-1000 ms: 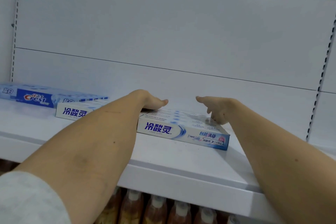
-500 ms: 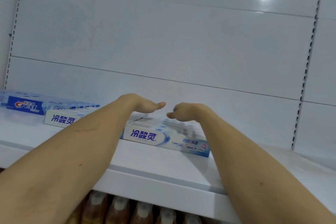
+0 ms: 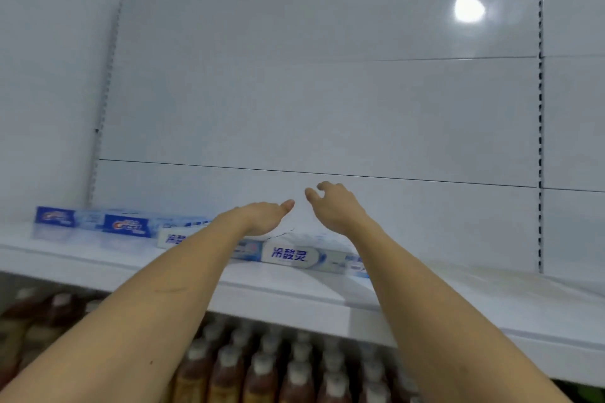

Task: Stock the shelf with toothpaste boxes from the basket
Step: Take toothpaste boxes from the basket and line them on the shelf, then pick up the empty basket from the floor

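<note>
Lying flat (white, blue-lettered), toothpaste box (image 3: 294,258) sits under both relaxed, empty hands.

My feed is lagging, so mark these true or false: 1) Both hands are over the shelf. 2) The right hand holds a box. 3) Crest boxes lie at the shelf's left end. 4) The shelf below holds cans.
1) True: the left hand and right hand are both above the shelf.
2) False: its fingers are loosely curled and empty, above the white toothpaste box.
3) True: the Crest boxes lie there.
4) False: it holds capped bottles.
</note>
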`<action>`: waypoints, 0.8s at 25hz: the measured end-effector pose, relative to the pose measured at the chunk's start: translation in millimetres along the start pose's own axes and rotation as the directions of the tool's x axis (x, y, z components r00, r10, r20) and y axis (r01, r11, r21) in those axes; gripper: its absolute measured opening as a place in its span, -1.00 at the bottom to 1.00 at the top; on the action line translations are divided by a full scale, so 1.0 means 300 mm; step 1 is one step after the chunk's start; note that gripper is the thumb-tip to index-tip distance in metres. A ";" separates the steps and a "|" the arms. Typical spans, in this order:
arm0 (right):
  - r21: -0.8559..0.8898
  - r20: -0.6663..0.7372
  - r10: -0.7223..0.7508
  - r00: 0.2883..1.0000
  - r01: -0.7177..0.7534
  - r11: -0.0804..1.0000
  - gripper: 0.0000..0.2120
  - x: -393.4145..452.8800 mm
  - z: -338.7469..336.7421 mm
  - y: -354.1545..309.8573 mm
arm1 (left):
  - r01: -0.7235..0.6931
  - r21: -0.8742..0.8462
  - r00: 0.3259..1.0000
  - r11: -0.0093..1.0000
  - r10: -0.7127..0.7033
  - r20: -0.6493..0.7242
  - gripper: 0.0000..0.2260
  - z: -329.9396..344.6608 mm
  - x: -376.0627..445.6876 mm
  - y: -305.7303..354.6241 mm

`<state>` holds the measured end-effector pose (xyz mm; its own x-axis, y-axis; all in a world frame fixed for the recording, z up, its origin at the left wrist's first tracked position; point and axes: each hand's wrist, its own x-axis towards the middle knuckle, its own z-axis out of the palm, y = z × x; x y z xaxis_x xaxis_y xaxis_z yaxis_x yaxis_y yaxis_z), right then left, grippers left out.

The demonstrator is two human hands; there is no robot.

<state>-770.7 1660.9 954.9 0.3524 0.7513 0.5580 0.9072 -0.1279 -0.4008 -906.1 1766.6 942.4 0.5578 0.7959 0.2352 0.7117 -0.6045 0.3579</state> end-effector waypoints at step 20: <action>0.554 0.203 0.124 0.971 -0.218 0.803 -0.58 -1.493 0.941 -0.265 | 0.063 -0.676 0.980 0.734 -0.173 -0.098 -0.50 0.856 -1.289 -0.820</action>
<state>-1065.5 1517.2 531.8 0.4083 0.8452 0.3449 0.5243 0.0921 -0.8465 -1187.2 1599.3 531.4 0.3816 0.8880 0.2566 0.2683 -0.3721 0.8886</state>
